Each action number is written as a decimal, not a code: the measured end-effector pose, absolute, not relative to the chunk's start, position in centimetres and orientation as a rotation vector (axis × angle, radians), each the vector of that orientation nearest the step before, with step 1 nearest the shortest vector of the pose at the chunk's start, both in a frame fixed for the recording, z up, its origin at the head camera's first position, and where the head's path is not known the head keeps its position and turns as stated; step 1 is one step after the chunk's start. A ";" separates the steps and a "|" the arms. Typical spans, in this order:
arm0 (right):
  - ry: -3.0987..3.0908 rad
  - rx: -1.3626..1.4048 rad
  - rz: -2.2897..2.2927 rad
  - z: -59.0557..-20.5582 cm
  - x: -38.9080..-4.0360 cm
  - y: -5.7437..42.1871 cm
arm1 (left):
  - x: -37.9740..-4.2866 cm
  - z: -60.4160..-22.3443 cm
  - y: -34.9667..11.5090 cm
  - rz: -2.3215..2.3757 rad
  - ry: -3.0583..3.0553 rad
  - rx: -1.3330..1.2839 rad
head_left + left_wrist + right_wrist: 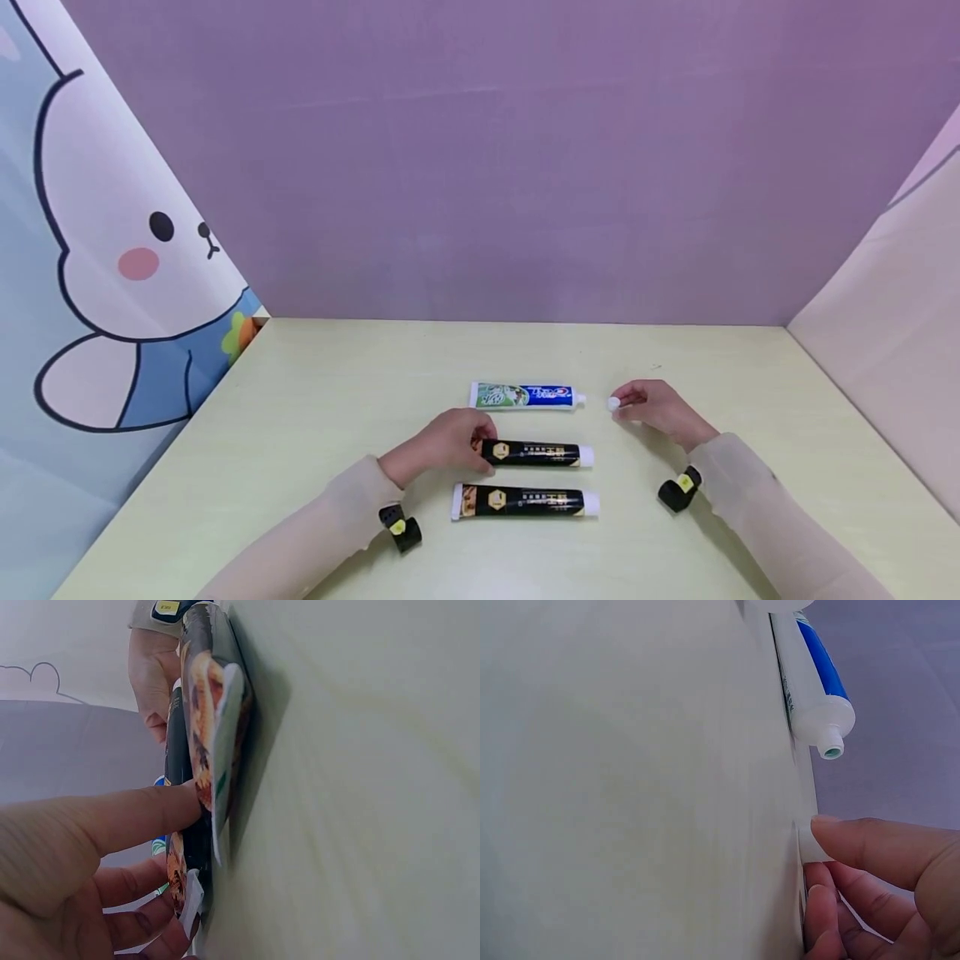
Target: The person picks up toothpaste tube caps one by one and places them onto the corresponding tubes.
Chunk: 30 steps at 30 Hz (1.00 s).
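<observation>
Two hands angle inward, both grasping.
Left hand (442, 442) clasps the middle black tube (536, 454) near its crimped end (192, 896); right hand (660, 408) pinches a white cap (613, 403) to that tube's right; beyond the tube lies a blue-green tube (525, 397) (nozzle (831, 744) bare).

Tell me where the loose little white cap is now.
In the head view, the loose white cap is pinched between the right hand's thumb and fingers, just right of the uncapped blue-and-green tube.
</observation>
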State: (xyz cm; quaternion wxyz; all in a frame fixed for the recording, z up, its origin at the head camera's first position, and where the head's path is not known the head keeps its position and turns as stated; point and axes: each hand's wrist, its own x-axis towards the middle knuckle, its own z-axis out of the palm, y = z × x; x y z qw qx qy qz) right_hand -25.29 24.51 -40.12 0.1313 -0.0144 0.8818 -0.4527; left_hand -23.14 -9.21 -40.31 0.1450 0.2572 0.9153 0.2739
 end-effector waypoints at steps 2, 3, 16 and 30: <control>2.565 -0.030 -1.298 -40.0 -25.3 24.4 | -23.2 -40.2 -9.2 0.784 2.636 0.745; 2.567 -0.026 -1.288 -40.0 -25.3 24.4 | -23.2 -40.2 -9.2 0.783 2.635 0.741; 2.572 -0.023 -1.268 -39.8 -25.4 24.2 | -23.4 -40.1 -9.5 0.879 2.551 0.712; 2.608 -0.004 -1.238 -40.2 -25.6 24.1 | -23.8 -40.2 -9.8 0.961 2.482 0.737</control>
